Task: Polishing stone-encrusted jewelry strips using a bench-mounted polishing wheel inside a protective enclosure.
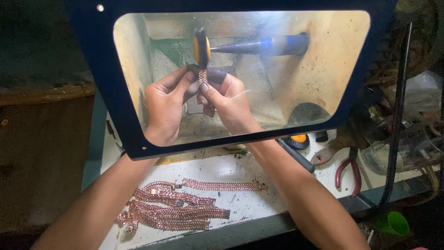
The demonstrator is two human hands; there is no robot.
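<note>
Where the clear shield (323, 69) in its dark blue frame covers the work, dust and glare blurring detail behind it; spinning wheel (201, 46) smeared by motion, its threaded spindle (259, 45) running right into haze. Lower part of the chain piece (203, 78) hidden between the hands, forearms cut off by the near edge of view. Left surroundings too dark to make out.

Left hand (164, 104) and right hand (229, 104) both raised behind the shield, fingers (216, 74) wearing dark tip covers, pinched closed on the short rose-coloured chain piece from either side. Chain piece held upright, top end touching or just under the wheel's lower rim; cannot tell which.

On the near white bench (259, 203), a heap of rose-coloured chain bracelets (171, 208), one lying straight to its right. Red-handled pliers (348, 169) at right, a black-handled tool (296, 155) beside the right forearm, a green cup (393, 223) in the dim right corner.
</note>
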